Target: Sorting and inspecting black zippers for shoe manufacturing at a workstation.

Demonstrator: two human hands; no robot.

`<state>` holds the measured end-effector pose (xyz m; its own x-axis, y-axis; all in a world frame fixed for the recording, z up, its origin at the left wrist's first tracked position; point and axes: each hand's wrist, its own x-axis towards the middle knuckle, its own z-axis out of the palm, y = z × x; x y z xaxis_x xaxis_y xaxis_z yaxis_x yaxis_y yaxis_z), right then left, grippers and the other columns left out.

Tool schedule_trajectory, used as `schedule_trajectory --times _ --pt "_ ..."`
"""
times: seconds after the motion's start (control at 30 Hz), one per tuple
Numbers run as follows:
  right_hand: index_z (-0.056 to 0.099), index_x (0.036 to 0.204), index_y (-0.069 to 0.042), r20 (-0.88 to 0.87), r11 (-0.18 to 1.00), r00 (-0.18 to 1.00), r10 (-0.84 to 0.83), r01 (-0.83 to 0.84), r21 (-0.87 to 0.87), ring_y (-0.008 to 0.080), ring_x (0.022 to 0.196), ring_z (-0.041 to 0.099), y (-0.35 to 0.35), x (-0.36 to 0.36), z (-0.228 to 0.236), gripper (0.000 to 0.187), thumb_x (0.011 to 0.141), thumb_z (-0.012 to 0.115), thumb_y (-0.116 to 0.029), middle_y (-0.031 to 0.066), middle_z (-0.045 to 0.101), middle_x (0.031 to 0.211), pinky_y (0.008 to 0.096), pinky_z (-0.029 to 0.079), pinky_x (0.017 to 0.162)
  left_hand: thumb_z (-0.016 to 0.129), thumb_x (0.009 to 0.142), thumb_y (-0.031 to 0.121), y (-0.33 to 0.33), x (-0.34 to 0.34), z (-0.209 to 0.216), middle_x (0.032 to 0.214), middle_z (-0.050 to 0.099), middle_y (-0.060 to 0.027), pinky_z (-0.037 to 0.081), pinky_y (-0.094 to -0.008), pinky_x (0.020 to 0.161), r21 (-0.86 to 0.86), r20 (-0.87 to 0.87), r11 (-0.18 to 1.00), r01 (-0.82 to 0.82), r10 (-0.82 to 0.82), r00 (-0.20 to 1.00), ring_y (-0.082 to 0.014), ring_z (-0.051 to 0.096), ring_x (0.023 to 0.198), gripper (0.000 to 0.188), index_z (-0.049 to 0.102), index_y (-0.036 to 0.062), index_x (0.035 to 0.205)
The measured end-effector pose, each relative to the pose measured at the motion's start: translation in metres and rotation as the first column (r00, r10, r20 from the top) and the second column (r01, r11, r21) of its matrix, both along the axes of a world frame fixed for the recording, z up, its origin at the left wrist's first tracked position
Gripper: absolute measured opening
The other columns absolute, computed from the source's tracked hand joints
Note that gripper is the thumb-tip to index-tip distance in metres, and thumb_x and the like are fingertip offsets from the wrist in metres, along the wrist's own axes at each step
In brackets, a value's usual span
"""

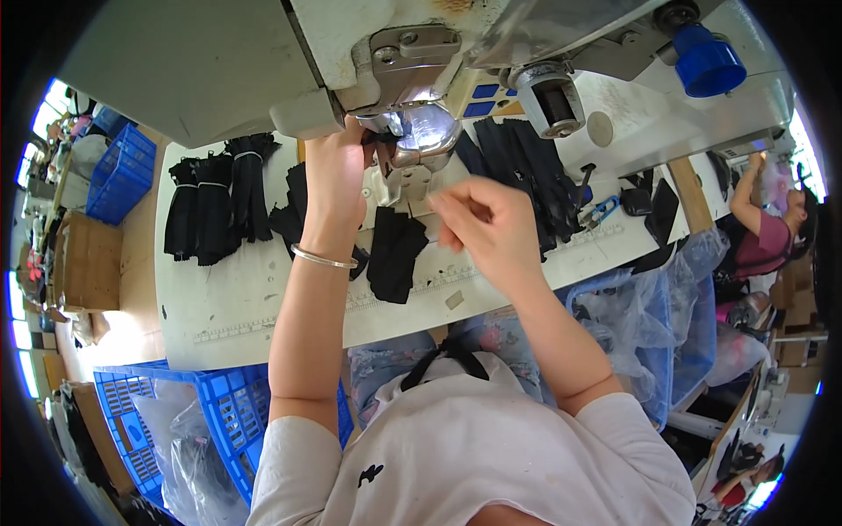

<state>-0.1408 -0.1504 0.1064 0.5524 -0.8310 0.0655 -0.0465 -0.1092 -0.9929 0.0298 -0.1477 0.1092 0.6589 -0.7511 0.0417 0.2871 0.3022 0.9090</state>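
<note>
Reaching beneath the pale, hard-cased sewing machine [219,79], the left hand [336,180] in the head view wore a smooth metal bangle [320,259] at its wrist. On the glossy white table [250,302], between the two forearms, lay a matte black cloth piece [395,260], flat, strip-like and squarish at its lower end. Bundles of soft black strips [213,215], bound with pale bands, sat to the left, and long dark strips [517,167] overlapped one another to the right. Crinkled clear plastic [649,302] draped a blue bin [693,351] beyond the table's edge. The left fingertips were lost behind the machine's metal parts; dark fabric showed beside them, but I could not tell whether they gripped it. The right hand [495,230] was half-open, loosely curled near the needle plate [410,184], and I saw nothing in it, though it hid part of the long dark strips. The black cloth piece's long axis ran from the needle plate toward the person, its upper end pointing at the machine, its lower end leaning slightly left.
</note>
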Motion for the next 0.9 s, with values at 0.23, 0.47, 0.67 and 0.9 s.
schedule_trajectory --times 0.23,0.47,0.67,0.9 --pt "0.068 0.088 0.0 -0.09 0.982 0.981 -0.171 0.177 0.059 0.006 0.054 0.053 0.003 -0.082 -0.03 0.013 0.089 0.061 -0.01 0.0035 0.062 0.065 0.0197 0.043 0.051 0.054 0.084 0.004 -0.006 0.008 -0.011 0.062 0.055 -0.0018 0.03 -0.0209 0.043 -0.017 0.0 1.0 -0.026 0.026 1.0 -0.0075 0.043 0.046 0.016 0.055 0.004 0.068" --pt "0.067 0.092 -0.001 -0.168 0.837 0.888 -0.428 0.319 -0.444 0.0127 0.066 0.057 -0.026 -0.101 -0.026 0.01 0.086 0.062 -0.007 0.0044 0.062 0.073 0.025 0.044 0.06 0.056 0.089 0.007 0.007 0.024 -0.011 0.068 0.056 -0.0025 0.035 -0.0229 0.045 -0.068 0.046 0.997 0.045 -0.042 0.998 -0.0094 0.046 0.049 0.01 0.057 0.0025 0.079" --pt "0.064 0.084 -0.01 -0.517 0.467 0.678 -0.522 -0.28 -0.839 0.0212 0.086 0.052 -0.02 -0.067 -0.047 0.022 0.07 0.074 -0.023 0.0018 0.056 0.084 0.0347 0.037 0.077 0.047 0.095 0.02 0.08 0.047 -0.023 0.071 0.037 -0.0021 0.037 -0.0299 0.067 -0.436 -0.44 0.857 0.273 -0.468 0.767 -0.0159 0.04 0.067 0.015 0.048 0.0065 0.09" --pt "0.058 0.078 -0.004 -0.432 0.849 0.83 -0.352 0.088 -0.521 0.0167 0.068 0.056 -0.023 -0.061 -0.044 0.014 0.077 0.071 -0.009 0.0038 0.059 0.073 0.0277 0.041 0.065 0.047 0.093 0.019 0.117 0.038 -0.039 0.067 0.032 0.0015 0.03 -0.0275 0.062 -0.629 -0.56 0.744 0.224 -0.634 0.533 -0.0144 0.031 0.063 0.021 0.041 0.0124 0.074"
